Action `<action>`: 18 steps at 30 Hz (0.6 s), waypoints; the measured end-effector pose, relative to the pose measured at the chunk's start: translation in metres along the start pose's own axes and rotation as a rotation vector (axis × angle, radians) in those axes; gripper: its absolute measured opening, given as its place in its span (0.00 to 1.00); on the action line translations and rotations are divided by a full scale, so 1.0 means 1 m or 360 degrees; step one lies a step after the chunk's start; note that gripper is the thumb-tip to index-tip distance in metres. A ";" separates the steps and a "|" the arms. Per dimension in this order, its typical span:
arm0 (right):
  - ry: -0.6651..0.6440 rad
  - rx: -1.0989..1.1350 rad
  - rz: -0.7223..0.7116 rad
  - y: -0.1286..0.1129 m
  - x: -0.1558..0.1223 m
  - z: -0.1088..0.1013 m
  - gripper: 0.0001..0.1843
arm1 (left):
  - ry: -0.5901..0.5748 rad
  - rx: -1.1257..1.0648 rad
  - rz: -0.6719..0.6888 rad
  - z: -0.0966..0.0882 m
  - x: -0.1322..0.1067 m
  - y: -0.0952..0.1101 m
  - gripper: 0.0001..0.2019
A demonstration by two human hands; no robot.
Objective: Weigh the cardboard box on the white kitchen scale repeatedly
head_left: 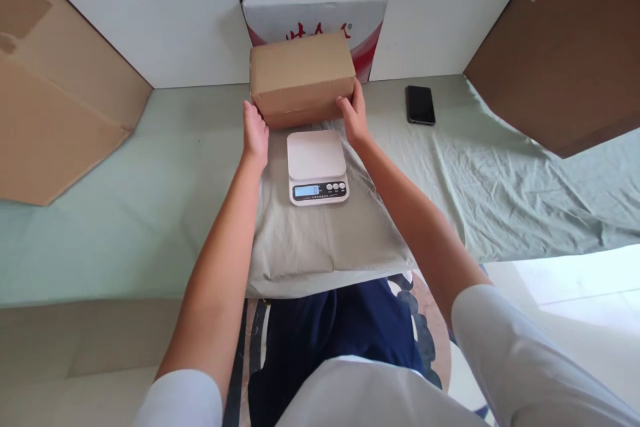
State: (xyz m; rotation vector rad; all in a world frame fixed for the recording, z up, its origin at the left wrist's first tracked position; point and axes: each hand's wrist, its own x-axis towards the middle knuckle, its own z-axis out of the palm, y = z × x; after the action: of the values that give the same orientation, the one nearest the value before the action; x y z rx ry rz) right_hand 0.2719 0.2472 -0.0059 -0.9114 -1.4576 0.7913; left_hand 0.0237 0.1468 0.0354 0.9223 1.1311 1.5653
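Observation:
A closed brown cardboard box (301, 77) sits at the back of the cloth-covered table, just behind a white digital kitchen scale (317, 167) with a lit display. My left hand (255, 133) presses against the box's lower left corner. My right hand (353, 117) wraps the box's lower right corner. Both hands grip the box between them. The scale's platform is bare and lies between my forearms.
A black phone (420, 105) lies flat to the right of the box. Large cardboard sheets lean at the left (55, 93) and the right (565, 53). White foam panels (160, 27) form the back wall. A pale green cloth (500, 173) covers the table.

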 end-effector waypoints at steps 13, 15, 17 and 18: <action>0.0137 0.0019 0.0255 0.015 -0.013 -0.004 0.41 | -0.0078 0.0029 0.0093 0.003 0.028 -0.037 0.47; 0.0125 -0.0001 0.0242 0.016 -0.013 -0.002 0.43 | -0.0069 0.0042 0.0113 0.002 0.033 -0.041 0.47; 0.0098 -0.0008 0.0237 0.017 -0.013 -0.001 0.44 | -0.0079 0.0053 0.0130 0.001 0.036 -0.044 0.48; 0.0088 -0.0001 0.0234 0.018 -0.012 -0.001 0.44 | -0.0086 0.0057 0.0128 0.000 0.037 -0.045 0.48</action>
State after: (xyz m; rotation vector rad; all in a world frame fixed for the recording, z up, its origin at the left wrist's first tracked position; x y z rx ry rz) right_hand 0.2749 0.2445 -0.0274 -1.0420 -1.3544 0.8668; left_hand 0.0259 0.1874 -0.0060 1.0391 1.0993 1.5795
